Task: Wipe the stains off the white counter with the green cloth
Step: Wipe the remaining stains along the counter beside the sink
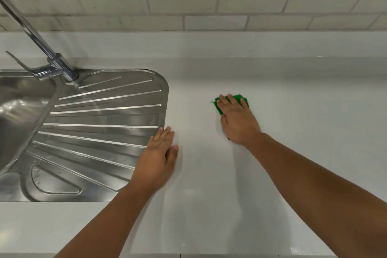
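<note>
Here: right hand [238, 121] fingers [223, 100] spread flat on green cloth [238, 98]; left hand [159, 153] fingers [165, 135] together, flat on white counter [293, 123].

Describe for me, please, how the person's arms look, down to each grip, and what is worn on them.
Both arms are bare as far as the picture shows: there is no sleeve on the left forearm or the right forearm. The left grip and the right grip are ungloved hands, with no ring, watch or bracelet visible. The fingernails look short and unpainted.

bare counter [293, 132] right, drainboard [100, 123] and faucet [52, 63] left
</note>
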`<state>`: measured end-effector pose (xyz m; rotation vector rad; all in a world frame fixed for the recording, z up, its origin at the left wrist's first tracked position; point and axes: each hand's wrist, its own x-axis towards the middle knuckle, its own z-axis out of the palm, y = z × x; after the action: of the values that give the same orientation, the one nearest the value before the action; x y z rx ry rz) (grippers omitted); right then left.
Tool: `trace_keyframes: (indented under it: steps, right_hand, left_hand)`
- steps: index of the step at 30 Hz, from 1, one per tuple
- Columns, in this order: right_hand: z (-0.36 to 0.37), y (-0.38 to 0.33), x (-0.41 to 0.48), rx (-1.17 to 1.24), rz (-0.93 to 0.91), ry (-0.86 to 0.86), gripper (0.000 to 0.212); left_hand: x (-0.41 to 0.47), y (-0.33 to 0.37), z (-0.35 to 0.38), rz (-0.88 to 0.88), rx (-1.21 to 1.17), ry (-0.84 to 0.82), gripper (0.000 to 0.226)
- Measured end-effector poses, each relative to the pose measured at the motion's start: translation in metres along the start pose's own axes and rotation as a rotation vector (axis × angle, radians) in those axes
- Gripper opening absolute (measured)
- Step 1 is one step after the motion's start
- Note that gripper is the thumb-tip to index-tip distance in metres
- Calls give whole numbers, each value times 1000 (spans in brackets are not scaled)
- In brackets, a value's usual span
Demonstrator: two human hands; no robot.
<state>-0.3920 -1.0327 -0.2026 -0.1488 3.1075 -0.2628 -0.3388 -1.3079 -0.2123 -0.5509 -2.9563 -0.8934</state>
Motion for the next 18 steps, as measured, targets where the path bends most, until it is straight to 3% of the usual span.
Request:
trace_keyframes:
  steps: [7,18]
  right_hand:
    - [4,-35,42,-58,52,-23,58]
    - [25,-115,-53,56,-444,-14,58]
  left_hand:
    - [22,-10,-16,-55,22,65,41]
    - [11,-20,-31,-171,28,161,39]
